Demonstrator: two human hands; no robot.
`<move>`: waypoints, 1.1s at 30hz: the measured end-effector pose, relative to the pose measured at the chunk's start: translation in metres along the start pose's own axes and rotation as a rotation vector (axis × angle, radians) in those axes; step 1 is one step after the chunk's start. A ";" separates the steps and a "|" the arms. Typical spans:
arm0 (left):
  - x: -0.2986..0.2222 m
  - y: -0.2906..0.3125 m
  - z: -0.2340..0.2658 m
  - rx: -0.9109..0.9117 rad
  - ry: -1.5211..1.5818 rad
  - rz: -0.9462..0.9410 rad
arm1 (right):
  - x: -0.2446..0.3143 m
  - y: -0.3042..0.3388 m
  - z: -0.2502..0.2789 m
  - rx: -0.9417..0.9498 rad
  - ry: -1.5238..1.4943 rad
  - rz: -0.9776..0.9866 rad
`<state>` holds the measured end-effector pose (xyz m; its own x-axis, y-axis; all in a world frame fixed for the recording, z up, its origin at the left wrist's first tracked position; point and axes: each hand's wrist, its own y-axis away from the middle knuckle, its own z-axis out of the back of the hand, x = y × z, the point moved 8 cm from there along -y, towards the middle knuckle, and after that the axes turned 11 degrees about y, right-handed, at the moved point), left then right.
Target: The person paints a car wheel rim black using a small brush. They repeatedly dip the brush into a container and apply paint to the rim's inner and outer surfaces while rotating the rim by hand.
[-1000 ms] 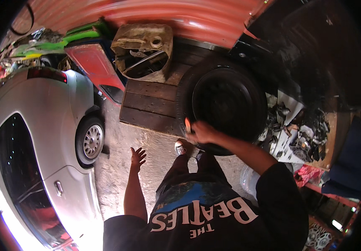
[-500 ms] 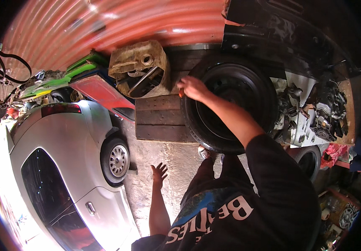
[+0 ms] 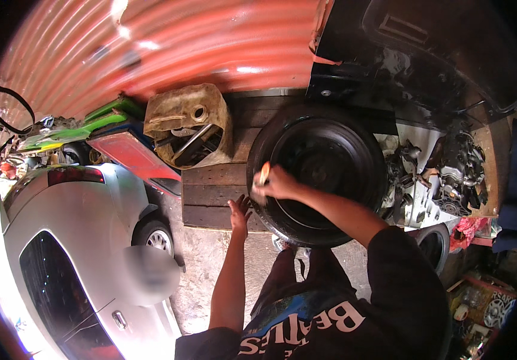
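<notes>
A black tyre on a dark steel rim lies flat on a bench of wooden planks. Over the tyre's left sidewall, my right hand is closed on a small orange-topped brush-like thing; its pale lower end is blurred against the rubber, so its exact kind is unclear. My left hand is open with fingers spread, holding nothing. It hovers by the bench's front edge, just left of the tyre.
A cut-open plastic jerrycan holding metal tools stands behind left on the bench. Engine parts lie to the right, above another tyre. A silver car is parked at left; red corrugated sheeting forms the wall behind.
My right hand has moved down onto the tyre's left sidewall with the orange-topped thing. My left hand has risen from over the floor to the bench edge. The view has shifted slightly.
</notes>
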<state>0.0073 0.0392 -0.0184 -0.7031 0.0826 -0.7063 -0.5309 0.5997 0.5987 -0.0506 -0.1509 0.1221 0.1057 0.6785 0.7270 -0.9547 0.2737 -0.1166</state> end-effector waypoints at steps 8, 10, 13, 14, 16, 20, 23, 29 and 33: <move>-0.063 -0.046 -0.074 -0.442 -0.786 -0.219 | -0.113 -0.076 0.159 -0.558 0.402 -0.157; -0.071 -0.042 -0.078 -0.565 -0.824 -0.132 | -0.105 -0.075 0.166 -0.528 0.737 -0.148; -0.075 -0.024 -0.095 -0.677 -0.863 -0.096 | -0.093 -0.065 0.151 -0.503 0.929 -0.105; -0.076 -0.020 -0.100 -0.710 -0.874 -0.108 | -0.098 -0.067 0.138 -0.426 0.938 -0.176; -0.076 -0.024 -0.093 -0.769 -0.919 -0.112 | -0.075 -0.069 0.110 -0.501 0.812 -0.196; -0.079 -0.029 -0.080 -0.807 -0.935 -0.162 | -0.022 -0.069 0.054 -0.465 0.393 -0.154; -0.076 -0.032 -0.084 -0.790 -0.955 -0.145 | -0.018 -0.065 0.060 -0.550 0.070 -0.016; -0.080 -0.029 -0.094 -0.794 -0.948 -0.135 | -0.159 -0.008 0.164 -0.847 -0.048 -0.446; -0.082 -0.028 -0.088 -0.820 -0.994 -0.060 | -0.203 0.081 0.243 -1.057 0.164 -0.710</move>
<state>0.0381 -0.0547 0.0555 -0.2037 0.8390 -0.5045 -0.9321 -0.0086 0.3621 -0.2171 -0.4317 0.1293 0.6032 0.2169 0.7676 0.0002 0.9623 -0.2720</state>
